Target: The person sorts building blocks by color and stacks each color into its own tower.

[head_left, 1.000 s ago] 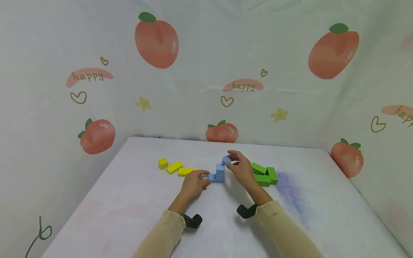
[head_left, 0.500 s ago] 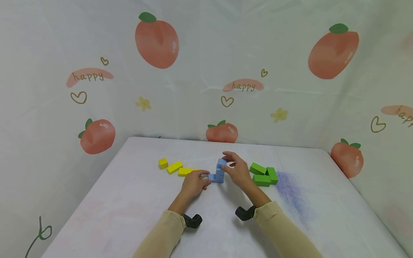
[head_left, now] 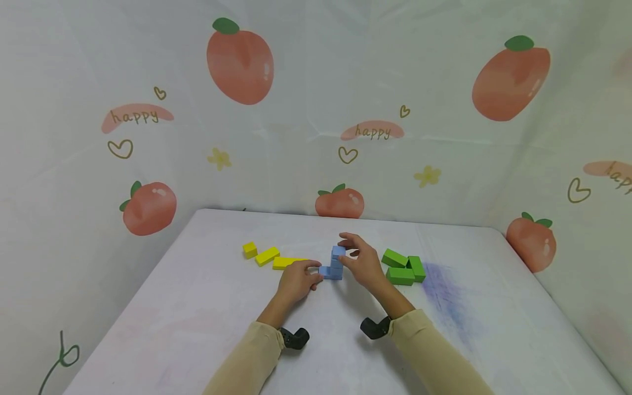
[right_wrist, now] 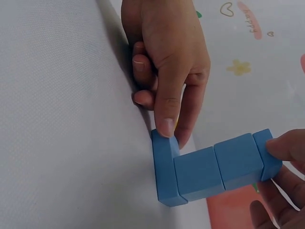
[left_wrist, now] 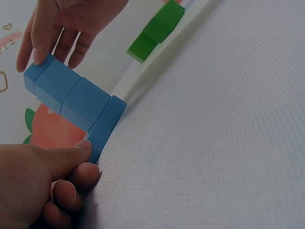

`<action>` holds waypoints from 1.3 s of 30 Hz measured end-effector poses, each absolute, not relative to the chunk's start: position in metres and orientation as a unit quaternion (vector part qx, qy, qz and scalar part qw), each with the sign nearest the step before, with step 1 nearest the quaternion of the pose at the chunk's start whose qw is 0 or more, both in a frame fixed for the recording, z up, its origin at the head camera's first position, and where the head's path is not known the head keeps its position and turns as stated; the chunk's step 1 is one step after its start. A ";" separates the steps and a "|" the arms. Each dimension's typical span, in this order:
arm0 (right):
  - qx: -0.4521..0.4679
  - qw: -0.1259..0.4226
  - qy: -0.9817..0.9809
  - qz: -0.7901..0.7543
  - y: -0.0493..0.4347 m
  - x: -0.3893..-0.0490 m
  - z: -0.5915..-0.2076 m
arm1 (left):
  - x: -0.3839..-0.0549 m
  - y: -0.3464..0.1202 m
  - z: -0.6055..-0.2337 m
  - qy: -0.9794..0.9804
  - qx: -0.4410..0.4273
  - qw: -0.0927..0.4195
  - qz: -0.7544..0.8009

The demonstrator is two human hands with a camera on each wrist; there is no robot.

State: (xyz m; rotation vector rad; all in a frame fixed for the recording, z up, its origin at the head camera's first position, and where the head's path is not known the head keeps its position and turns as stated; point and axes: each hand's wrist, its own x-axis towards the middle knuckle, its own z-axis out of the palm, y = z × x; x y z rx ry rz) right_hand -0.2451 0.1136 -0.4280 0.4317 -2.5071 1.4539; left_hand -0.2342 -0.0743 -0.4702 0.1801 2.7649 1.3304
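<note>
I have my right hand [head_left: 362,263] in a narrow pinch on the top block [left_wrist: 38,74], which touches the upper end of the tower [left_wrist: 71,94] of two cubes. My left hand [head_left: 296,281] pinches the base [left_wrist: 105,129] at the end that sticks out left of the tower. In my judgement, the left pinch should be firm, so that nothing slides, while I align the top block's edges with the tower. Then the right fingers should loosen evenly to both sides, because a drag by the thumb could tip the cubes. Green blocks [head_left: 400,276] lie right of the tower, yellow blocks [head_left: 267,257] to its left; I would withdraw without touching either.
</note>
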 end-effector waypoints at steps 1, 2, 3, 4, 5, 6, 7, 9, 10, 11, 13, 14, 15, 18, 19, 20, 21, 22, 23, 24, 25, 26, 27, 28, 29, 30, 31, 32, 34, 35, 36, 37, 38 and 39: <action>0.149 0.106 -0.850 0.494 0.114 -0.245 -0.428 | -0.234 -0.074 -0.470 0.899 0.059 0.034 0.432; 0.151 0.106 -0.849 0.495 0.114 -0.245 -0.428 | -0.234 -0.074 -0.470 0.899 0.059 0.034 0.432; 0.153 0.107 -0.849 0.495 0.114 -0.245 -0.428 | -0.234 -0.074 -0.470 0.900 0.058 0.033 0.432; 0.154 0.107 -0.849 0.494 0.114 -0.245 -0.428 | -0.234 -0.074 -0.470 0.899 0.058 0.034 0.432; 0.155 0.107 -0.848 0.495 0.114 -0.245 -0.428 | -0.235 -0.074 -0.470 0.899 0.057 0.034 0.432; 0.156 0.107 -0.848 0.495 0.114 -0.245 -0.429 | -0.235 -0.074 -0.470 0.900 0.056 0.035 0.432; 0.155 0.106 -0.849 0.494 0.114 -0.245 -0.429 | -0.235 -0.074 -0.470 0.900 0.056 0.035 0.432; 0.154 0.104 -0.850 0.493 0.114 -0.245 -0.429 | -0.235 -0.074 -0.470 0.900 0.054 0.036 0.431; 0.154 0.103 -0.850 0.494 0.114 -0.245 -0.429 | -0.235 -0.073 -0.471 0.900 0.054 0.036 0.431; 0.154 0.102 -0.849 0.495 0.114 -0.244 -0.429 | -0.235 -0.073 -0.471 0.901 0.054 0.036 0.430; 0.154 0.100 -0.849 0.495 0.114 -0.244 -0.429 | -0.235 -0.074 -0.471 0.901 0.054 0.036 0.429; 0.154 0.100 -0.849 0.495 0.114 -0.244 -0.429 | -0.235 -0.074 -0.471 0.901 0.054 0.036 0.428; 0.156 0.100 -0.849 0.496 0.114 -0.244 -0.429 | -0.235 -0.074 -0.471 0.901 0.054 0.035 0.428; 0.158 0.100 -0.847 0.498 0.115 -0.244 -0.429 | -0.235 -0.074 -0.471 0.902 0.055 0.034 0.427; 0.159 0.100 -0.846 0.500 0.115 -0.243 -0.429 | -0.235 -0.073 -0.471 0.903 0.054 0.034 0.426; 0.161 0.100 -0.845 0.501 0.115 -0.243 -0.429 | -0.235 -0.073 -0.471 0.903 0.054 0.034 0.426; 0.163 0.100 -0.843 0.502 0.115 -0.243 -0.429 | -0.235 -0.073 -0.471 0.903 0.053 0.034 0.425; 0.164 0.101 -0.842 0.504 0.115 -0.243 -0.429 | -0.235 -0.073 -0.470 0.903 0.053 0.035 0.425; 0.166 0.102 -0.841 0.504 0.115 -0.243 -0.429 | -0.235 -0.073 -0.470 0.903 0.052 0.035 0.425; 0.168 0.102 -0.841 0.504 0.115 -0.244 -0.429 | -0.235 -0.073 -0.470 0.903 0.052 0.035 0.424; 0.169 0.103 -0.840 0.505 0.115 -0.244 -0.430 | -0.234 -0.072 -0.470 0.903 0.051 0.035 0.424; 0.170 0.103 -0.840 0.505 0.115 -0.244 -0.430 | -0.234 -0.073 -0.470 0.903 0.051 0.034 0.424; 0.170 0.103 -0.840 0.505 0.115 -0.244 -0.430 | -0.234 -0.073 -0.470 0.904 0.052 0.033 0.424; 0.170 0.103 -0.840 0.505 0.115 -0.244 -0.431 | -0.234 -0.073 -0.469 0.903 0.052 0.033 0.424; 0.169 0.103 -0.840 0.505 0.115 -0.244 -0.431 | -0.233 -0.073 -0.469 0.904 0.054 0.032 0.424; 0.169 0.102 -0.841 0.504 0.115 -0.244 -0.431 | -0.233 -0.073 -0.469 0.904 0.054 0.032 0.423; 0.168 0.101 -0.841 0.504 0.115 -0.244 -0.431 | -0.233 -0.073 -0.469 0.904 0.054 0.032 0.424; 0.167 0.100 -0.842 0.504 0.115 -0.244 -0.431 | -0.233 -0.073 -0.469 0.904 0.054 0.032 0.424; 0.166 0.098 -0.843 0.503 0.115 -0.244 -0.432 | -0.233 -0.072 -0.470 0.903 0.054 0.033 0.425; 0.167 0.098 -0.842 0.503 0.115 -0.244 -0.432 | -0.233 -0.072 -0.470 0.903 0.054 0.033 0.425; 0.168 0.098 -0.842 0.503 0.115 -0.244 -0.432 | -0.234 -0.072 -0.470 0.903 0.053 0.033 0.425; 0.169 0.099 -0.842 0.503 0.115 -0.244 -0.432 | -0.234 -0.072 -0.470 0.903 0.053 0.032 0.426; 0.171 0.099 -0.841 0.504 0.115 -0.244 -0.432 | -0.234 -0.073 -0.470 0.903 0.053 0.031 0.426; 0.172 0.099 -0.840 0.505 0.116 -0.245 -0.432 | -0.234 -0.072 -0.471 0.903 0.053 0.030 0.425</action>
